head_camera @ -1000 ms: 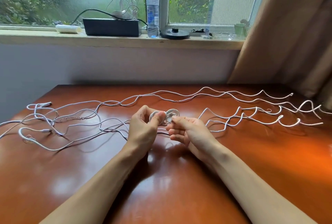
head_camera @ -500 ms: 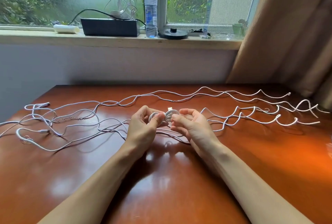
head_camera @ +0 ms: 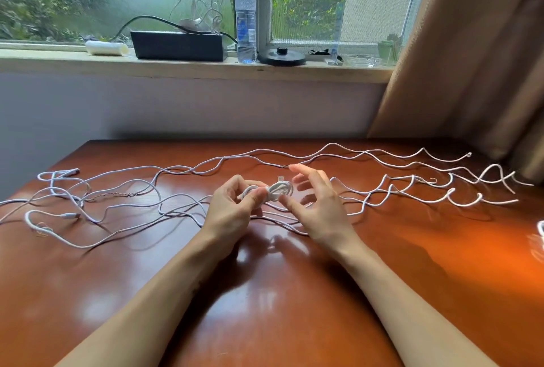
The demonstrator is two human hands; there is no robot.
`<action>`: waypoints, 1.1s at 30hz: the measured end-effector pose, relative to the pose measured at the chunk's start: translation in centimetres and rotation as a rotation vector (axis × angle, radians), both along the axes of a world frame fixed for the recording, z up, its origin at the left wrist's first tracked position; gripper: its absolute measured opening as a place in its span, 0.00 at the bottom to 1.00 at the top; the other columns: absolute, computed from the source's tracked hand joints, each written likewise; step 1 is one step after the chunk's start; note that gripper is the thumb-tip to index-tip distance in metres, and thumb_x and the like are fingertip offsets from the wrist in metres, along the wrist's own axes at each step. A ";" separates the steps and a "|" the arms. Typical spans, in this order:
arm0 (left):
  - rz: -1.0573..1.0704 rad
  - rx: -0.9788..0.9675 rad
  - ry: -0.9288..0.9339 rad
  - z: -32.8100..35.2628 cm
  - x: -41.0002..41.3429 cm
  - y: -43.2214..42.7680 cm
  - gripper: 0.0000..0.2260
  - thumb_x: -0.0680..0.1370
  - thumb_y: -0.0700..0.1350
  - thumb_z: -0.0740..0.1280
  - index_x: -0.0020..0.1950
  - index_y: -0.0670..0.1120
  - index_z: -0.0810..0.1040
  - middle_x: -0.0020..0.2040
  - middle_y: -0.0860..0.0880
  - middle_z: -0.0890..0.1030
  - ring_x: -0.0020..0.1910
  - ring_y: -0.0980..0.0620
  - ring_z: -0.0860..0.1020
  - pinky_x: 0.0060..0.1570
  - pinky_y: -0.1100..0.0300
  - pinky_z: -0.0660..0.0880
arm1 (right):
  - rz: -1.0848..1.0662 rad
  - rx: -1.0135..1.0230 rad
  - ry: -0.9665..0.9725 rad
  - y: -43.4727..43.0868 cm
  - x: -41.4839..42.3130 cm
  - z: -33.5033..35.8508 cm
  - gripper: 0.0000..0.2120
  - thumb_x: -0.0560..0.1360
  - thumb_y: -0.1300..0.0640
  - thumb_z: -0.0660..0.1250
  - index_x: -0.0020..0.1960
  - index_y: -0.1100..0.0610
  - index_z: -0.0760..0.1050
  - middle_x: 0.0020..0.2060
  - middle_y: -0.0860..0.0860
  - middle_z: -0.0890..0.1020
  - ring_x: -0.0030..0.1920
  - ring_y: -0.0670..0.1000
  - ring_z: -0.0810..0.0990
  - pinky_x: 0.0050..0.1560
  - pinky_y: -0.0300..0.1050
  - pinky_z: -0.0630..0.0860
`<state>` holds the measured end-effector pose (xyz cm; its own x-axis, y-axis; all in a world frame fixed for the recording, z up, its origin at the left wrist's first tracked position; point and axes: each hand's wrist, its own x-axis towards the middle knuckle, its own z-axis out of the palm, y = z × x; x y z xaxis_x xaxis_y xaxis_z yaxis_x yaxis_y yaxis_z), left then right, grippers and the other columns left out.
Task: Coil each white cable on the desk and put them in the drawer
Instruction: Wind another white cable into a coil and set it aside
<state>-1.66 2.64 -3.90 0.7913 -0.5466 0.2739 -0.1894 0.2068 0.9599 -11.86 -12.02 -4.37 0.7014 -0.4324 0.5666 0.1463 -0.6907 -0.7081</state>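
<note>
A small coil of white cable (head_camera: pixel 276 190) sits between my hands above the desk's middle, its plug end sticking up. My left hand (head_camera: pixel 235 207) pinches the coil's left side between thumb and fingers. My right hand (head_camera: pixel 318 204) is just right of the coil with fingers spread and relaxed, holding nothing. Several loose white cables (head_camera: pixel 123 196) lie tangled across the left of the desk (head_camera: pixel 265 293). Wavy white cables (head_camera: pixel 412 187) stretch along the back and right. No drawer is in view.
The windowsill behind the desk carries a black box (head_camera: pixel 176 46), a water bottle (head_camera: pixel 245 21), a black round base (head_camera: pixel 281 57) and a white roll (head_camera: pixel 106 48). A brown curtain (head_camera: pixel 477 57) hangs at the right. Something white (head_camera: pixel 541 230) shows at the right edge.
My right hand has let go of the coil and opened its fingers. My left hand keeps hold of the coil. The cable running from the coil has drawn in a little.
</note>
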 end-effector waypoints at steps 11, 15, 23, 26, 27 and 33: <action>-0.100 0.006 -0.004 -0.2 0.1 0.3 0.15 0.77 0.39 0.72 0.38 0.44 0.67 0.47 0.43 0.84 0.26 0.56 0.69 0.29 0.63 0.66 | 0.122 -0.029 0.070 -0.1 -0.3 -0.3 0.17 0.78 0.63 0.70 0.65 0.52 0.78 0.54 0.45 0.84 0.54 0.45 0.82 0.59 0.44 0.77; -0.091 -0.038 0.012 -0.3 0.0 -0.1 0.15 0.75 0.40 0.73 0.37 0.44 0.67 0.47 0.43 0.84 0.27 0.58 0.70 0.29 0.65 0.66 | 0.093 -0.079 0.023 -0.4 0.0 -0.4 0.18 0.78 0.63 0.70 0.67 0.55 0.78 0.53 0.48 0.83 0.53 0.46 0.81 0.58 0.40 0.77; -0.010 0.004 0.002 -0.7 0.1 -0.5 0.15 0.76 0.42 0.74 0.33 0.51 0.74 0.36 0.47 0.81 0.27 0.54 0.67 0.28 0.63 0.66 | -0.016 -0.203 0.056 -1.3 0.1 -0.9 0.10 0.78 0.56 0.72 0.58 0.54 0.82 0.50 0.47 0.85 0.52 0.49 0.82 0.55 0.48 0.77; 0.060 0.040 -0.064 -0.9 0.1 -0.6 0.10 0.78 0.41 0.73 0.40 0.41 0.75 0.39 0.42 0.84 0.30 0.51 0.74 0.33 0.55 0.73 | -0.056 -0.234 0.064 -1.4 -0.2 -0.8 0.04 0.78 0.56 0.71 0.52 0.51 0.83 0.47 0.46 0.85 0.48 0.49 0.82 0.51 0.51 0.77; 0.074 0.048 -0.087 -1.0 0.2 -0.7 0.10 0.78 0.42 0.73 0.42 0.39 0.76 0.41 0.41 0.85 0.33 0.49 0.77 0.37 0.51 0.76 | -0.063 -0.235 0.078 -1.3 -0.3 -0.7 0.03 0.79 0.55 0.71 0.50 0.50 0.83 0.46 0.46 0.84 0.47 0.49 0.81 0.49 0.52 0.78; 0.152 0.150 -0.272 -1.3 0.4 -0.6 0.11 0.77 0.46 0.75 0.37 0.48 0.77 0.31 0.53 0.79 0.32 0.58 0.73 0.36 0.60 0.72 | -0.252 -0.385 0.240 -1.0 -0.7 -0.1 0.11 0.77 0.41 0.69 0.52 0.47 0.82 0.42 0.48 0.85 0.46 0.55 0.82 0.43 0.50 0.73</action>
<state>-1.24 2.06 -5.23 0.7761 -0.4780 0.4113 -0.4601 0.0167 0.8877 -12.57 -13.02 -4.46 0.7321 -0.3968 0.5537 -0.1940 -0.9006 -0.3890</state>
